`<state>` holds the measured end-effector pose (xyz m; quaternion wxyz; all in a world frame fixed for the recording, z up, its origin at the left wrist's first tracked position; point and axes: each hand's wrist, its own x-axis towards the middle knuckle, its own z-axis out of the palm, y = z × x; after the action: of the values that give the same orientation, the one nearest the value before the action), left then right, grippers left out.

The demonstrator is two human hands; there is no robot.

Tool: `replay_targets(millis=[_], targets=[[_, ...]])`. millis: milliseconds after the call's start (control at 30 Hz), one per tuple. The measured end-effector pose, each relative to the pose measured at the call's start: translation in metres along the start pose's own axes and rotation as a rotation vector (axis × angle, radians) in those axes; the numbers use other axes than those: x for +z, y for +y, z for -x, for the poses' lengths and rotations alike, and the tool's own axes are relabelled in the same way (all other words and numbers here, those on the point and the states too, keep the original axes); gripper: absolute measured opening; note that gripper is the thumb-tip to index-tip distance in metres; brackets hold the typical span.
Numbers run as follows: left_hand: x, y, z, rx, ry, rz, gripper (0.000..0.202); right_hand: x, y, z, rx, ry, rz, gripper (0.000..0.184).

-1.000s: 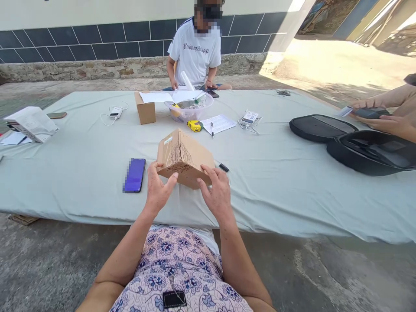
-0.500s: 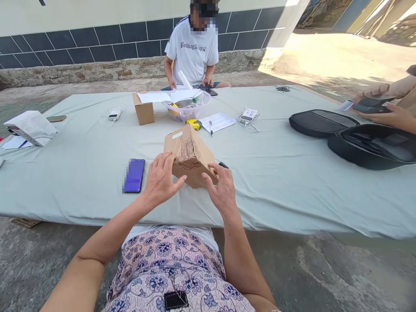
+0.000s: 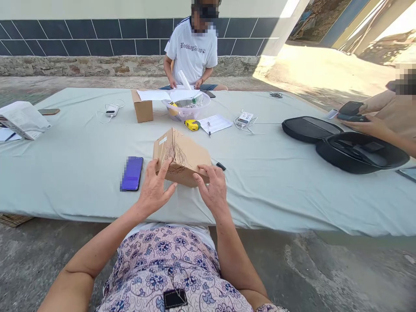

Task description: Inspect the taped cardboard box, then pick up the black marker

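Note:
A brown cardboard box (image 3: 191,149) sits on the covered table in front of me, turned with one edge towards me. Dark scribbled lines run over its near corner, and a small white printed patch is on its left face. My left hand (image 3: 155,186) holds the box's left near side, fingers spread, with one fingertip on the scribbled corner. At the right near edge, my right hand (image 3: 212,186) grips the box with the thumb in front and fingers over the side. A black marker-like object (image 3: 221,166) lies just right of the box.
A phone (image 3: 132,173) lies to the left. Beyond the box are a yellow tape measure (image 3: 192,125), a written sheet (image 3: 217,123), a plastic basin (image 3: 186,113) and a smaller carton (image 3: 143,110). An open black case (image 3: 360,156) is at right. Two other people sit at the table.
The box has turned, its scribbled corner shifting left and its right-hand face showing more. Both my hands have moved slightly left with it. My view has shifted a little to the right.

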<state>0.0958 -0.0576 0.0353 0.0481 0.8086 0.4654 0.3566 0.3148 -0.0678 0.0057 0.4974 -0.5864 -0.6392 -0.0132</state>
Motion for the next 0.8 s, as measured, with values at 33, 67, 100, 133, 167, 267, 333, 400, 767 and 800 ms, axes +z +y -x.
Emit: replay_targets(millis=[33,67,100,133,167,267,333,400,767,800], targets=[[-0.002,-0.001,0.001,-0.023,-0.016,0.033,0.074,0.001,-0.001,0.0,-0.001,0.006,0.004,0.037],[-0.003,-0.001,0.001,-0.05,-0.028,0.068,0.073,0.003,-0.002,0.0,0.0,0.012,0.01,0.036],[-0.004,0.0,0.0,-0.081,-0.033,0.103,0.072,0.005,-0.003,0.001,0.005,0.019,0.018,0.035],[-0.004,0.0,-0.001,-0.112,-0.03,0.136,0.071,0.006,-0.004,0.001,0.01,0.025,0.027,0.035],[-0.003,0.001,-0.001,-0.143,-0.019,0.167,0.07,0.007,-0.005,0.001,0.015,0.03,0.035,0.034],[0.003,0.005,0.0,-0.204,0.061,0.234,0.063,0.008,-0.008,0.002,0.011,0.015,0.037,0.033],[0.009,0.007,0.003,-0.222,0.131,0.251,0.059,0.008,-0.01,0.002,0.006,-0.002,0.033,0.033],[0.014,0.01,0.009,-0.23,0.186,0.246,0.057,0.009,-0.012,0.002,0.009,0.005,0.035,0.037],[0.023,0.026,0.025,-0.143,0.263,0.149,0.058,0.019,-0.019,-0.005,0.096,0.083,0.084,0.078],[0.023,0.027,0.025,-0.139,0.263,0.146,0.057,0.018,-0.018,-0.005,0.113,0.084,0.082,0.077]])
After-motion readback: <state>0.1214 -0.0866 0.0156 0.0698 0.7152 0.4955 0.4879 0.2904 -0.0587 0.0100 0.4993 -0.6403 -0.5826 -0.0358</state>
